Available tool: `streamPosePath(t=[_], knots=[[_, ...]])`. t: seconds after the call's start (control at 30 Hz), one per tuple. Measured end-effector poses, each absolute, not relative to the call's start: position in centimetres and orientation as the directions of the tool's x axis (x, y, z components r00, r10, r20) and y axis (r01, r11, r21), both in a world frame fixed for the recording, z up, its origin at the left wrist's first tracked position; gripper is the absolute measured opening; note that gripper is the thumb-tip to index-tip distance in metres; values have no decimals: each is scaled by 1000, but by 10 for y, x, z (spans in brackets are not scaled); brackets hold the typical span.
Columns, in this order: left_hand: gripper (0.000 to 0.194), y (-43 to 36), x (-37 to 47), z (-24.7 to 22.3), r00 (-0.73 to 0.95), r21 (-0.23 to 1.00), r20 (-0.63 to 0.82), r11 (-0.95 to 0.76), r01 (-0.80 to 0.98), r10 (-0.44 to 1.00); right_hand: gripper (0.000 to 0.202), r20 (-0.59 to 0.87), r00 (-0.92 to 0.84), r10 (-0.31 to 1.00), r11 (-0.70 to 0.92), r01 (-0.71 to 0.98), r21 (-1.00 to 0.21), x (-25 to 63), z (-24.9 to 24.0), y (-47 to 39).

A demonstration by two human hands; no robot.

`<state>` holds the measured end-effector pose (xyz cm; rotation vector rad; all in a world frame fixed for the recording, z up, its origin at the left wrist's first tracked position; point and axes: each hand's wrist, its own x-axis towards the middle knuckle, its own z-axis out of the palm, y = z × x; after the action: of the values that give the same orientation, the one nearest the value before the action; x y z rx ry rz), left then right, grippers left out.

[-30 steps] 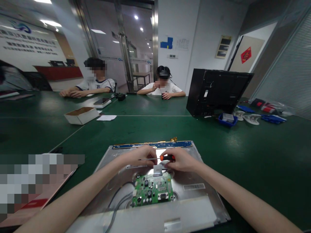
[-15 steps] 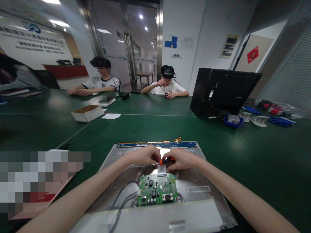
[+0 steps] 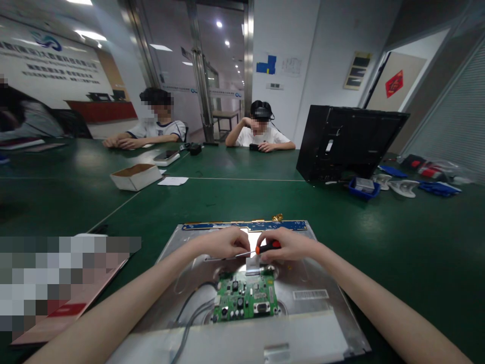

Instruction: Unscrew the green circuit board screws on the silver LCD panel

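Green table (image 3: 227, 205) spreads beneath the silver panel (image 3: 299, 278), where the board (image 3: 245, 297) lies with a pale ribbon (image 3: 252, 266) at its far edge. Just beyond that, the right hand (image 3: 286, 245) grips the screwdriver (image 3: 268, 246) by its handle, blade low and pointing left — toward the left hand (image 3: 229, 242), whose fingers are curled; I cannot tell whether they hold anything. Good handling here probably means a light grip, a shallow angle, the tip kept off ribbon and board — thin film may crease easily — and the left fingertips out of its line.
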<state>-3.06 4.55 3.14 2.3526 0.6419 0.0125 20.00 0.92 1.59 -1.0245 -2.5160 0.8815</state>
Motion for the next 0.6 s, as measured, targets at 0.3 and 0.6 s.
streamPosePath(t=[0.3, 0.6], knots=[[15, 47, -32, 24, 841, 640, -229, -575, 509, 490, 20, 55, -614, 787, 495, 576, -651, 274, 32, -7], [14, 49, -33, 21, 846, 656, -228, -566, 499, 481, 21, 28, -633, 773, 508, 592, -626, 268, 18, -9]])
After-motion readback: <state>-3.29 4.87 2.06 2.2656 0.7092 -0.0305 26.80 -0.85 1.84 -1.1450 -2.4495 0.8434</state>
